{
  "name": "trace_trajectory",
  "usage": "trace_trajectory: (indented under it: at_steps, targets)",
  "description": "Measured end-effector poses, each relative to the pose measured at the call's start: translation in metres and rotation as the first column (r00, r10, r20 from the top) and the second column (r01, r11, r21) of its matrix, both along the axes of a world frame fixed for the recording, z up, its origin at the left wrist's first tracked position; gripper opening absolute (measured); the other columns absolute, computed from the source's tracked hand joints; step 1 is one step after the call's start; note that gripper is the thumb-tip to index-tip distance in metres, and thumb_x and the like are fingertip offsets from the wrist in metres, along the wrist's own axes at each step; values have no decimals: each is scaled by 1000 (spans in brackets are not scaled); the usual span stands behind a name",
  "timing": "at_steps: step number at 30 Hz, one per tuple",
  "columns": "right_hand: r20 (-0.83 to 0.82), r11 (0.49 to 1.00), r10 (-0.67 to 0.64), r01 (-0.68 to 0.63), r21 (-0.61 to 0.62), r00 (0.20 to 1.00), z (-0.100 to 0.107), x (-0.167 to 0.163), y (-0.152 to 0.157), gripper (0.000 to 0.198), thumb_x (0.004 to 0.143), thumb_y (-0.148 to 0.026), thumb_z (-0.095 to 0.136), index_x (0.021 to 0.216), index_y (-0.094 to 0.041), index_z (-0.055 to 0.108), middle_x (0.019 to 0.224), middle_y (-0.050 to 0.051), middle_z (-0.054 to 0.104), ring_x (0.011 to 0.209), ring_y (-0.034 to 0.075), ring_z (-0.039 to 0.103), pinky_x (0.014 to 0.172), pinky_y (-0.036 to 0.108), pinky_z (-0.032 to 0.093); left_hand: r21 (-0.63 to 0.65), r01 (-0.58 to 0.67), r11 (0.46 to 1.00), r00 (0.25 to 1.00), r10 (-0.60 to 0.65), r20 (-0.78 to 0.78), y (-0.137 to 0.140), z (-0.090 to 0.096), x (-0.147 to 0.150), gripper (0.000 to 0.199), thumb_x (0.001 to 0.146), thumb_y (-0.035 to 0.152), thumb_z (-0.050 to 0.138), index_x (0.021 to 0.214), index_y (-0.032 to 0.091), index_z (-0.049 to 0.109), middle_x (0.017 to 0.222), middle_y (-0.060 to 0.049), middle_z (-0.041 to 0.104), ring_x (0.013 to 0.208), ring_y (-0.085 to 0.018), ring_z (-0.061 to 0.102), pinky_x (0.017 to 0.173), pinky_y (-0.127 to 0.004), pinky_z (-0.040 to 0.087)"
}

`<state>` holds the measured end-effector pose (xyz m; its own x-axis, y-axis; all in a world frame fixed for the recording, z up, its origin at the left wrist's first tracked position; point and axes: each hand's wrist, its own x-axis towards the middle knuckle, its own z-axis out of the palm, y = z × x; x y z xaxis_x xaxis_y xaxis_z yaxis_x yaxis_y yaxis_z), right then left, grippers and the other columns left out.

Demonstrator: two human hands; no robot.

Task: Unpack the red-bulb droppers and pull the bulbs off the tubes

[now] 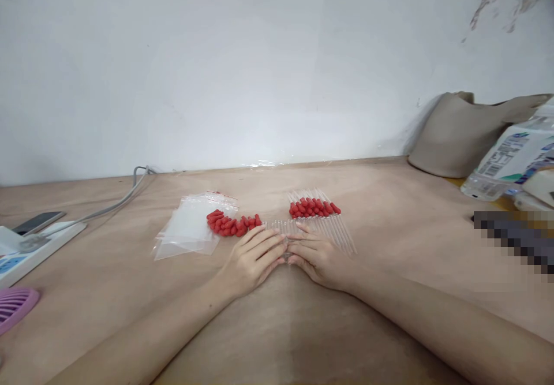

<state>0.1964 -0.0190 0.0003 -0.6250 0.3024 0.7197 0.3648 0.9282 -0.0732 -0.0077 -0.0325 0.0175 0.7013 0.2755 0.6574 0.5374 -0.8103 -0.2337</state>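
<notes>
My left hand (253, 261) and my right hand (318, 257) meet at the middle of the table, fingertips almost touching. Their fingers curve over a row of clear thin tubes (279, 225), with both thumbs at the near end. The hands cover much of these tubes. Just beyond my left fingers lies a heap of small red rubber bulbs (234, 226). Past my right hand, a layer of clear droppers with red bulbs (314, 207) rests on the table, with more clear tubes (340, 232) in front of them.
Clear zip bags (186, 229) are stacked left of the bulbs. Farther left are a power strip (52, 252) with a cable (112, 205), a phone (41, 222) and a pink slatted object (17, 307). A plastic bottle (506, 157) and a grey-brown container (454, 137) stand at right.
</notes>
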Motion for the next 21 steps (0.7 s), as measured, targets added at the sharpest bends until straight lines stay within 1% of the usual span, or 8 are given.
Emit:
trace_trajectory:
  at_steps: [2, 4, 6, 9, 13, 19, 21]
  targets:
    - [-10, 1000, 9, -8, 24, 1000, 0, 0, -2, 16, 88, -20, 43, 89, -15, 59, 90, 7, 68, 93, 14, 61, 98, 38, 40, 7, 13, 1000, 1000, -13, -27, -1, 1, 0, 20, 82, 18, 56, 101, 16, 58, 107, -7, 64, 108, -20, 54, 97, -42, 41]
    - [-8, 998, 4, -3, 55, 1000, 0, 0, -4, 16, 88, -19, 44, 84, -14, 59, 81, 5, 68, 88, 14, 63, 96, 36, 42, -19, 13, 1000, 999, -14, -49, -3, 2, -1, 16, 82, 17, 55, 97, 15, 59, 108, -7, 64, 110, -21, 53, 98, -42, 40]
    - [2, 997, -9, 9, 82, 1000, 0, 1, -6, 16, 88, -19, 44, 80, -15, 58, 75, 4, 68, 86, 14, 64, 95, 35, 43, -46, 10, 999, 999, -13, -53, -4, 2, -1, 15, 83, 17, 52, 96, 16, 59, 107, -7, 64, 110, -21, 53, 98, -42, 39]
    - [16, 993, -23, 21, 113, 1000, 1, 2, -7, 17, 88, -19, 44, 79, -15, 58, 76, 4, 68, 87, 14, 64, 93, 34, 44, -73, 13, 997, 999, -16, -45, -6, 2, -1, 15, 84, 18, 51, 95, 16, 60, 103, -7, 66, 108, -21, 55, 98, -43, 40]
    - [6, 988, -22, 21, 155, 1000, 2, 4, -7, 14, 87, -17, 46, 82, -16, 58, 76, 4, 68, 89, 14, 63, 94, 34, 44, -96, 14, 995, 999, -18, -43, -7, 3, -3, 15, 84, 18, 50, 94, 16, 61, 100, -7, 67, 107, -21, 56, 97, -42, 40]
    - [-8, 973, -10, 12, 231, 1000, 2, 7, -11, 11, 85, -15, 49, 87, -14, 59, 76, 3, 68, 90, 15, 63, 95, 34, 43, -98, 24, 995, 998, -29, -54, -11, 5, -2, 12, 84, 18, 51, 92, 15, 60, 98, -7, 67, 107, -21, 56, 96, -40, 41]
    - [-4, 970, -1, 2, 242, 1000, 2, 12, -10, 11, 84, -14, 50, 89, -13, 59, 79, 4, 69, 91, 15, 62, 96, 34, 42, -89, 41, 995, 997, -46, -58, -12, 4, -7, 11, 83, 17, 52, 92, 14, 59, 99, -7, 67, 107, -21, 55, 96, -40, 41]
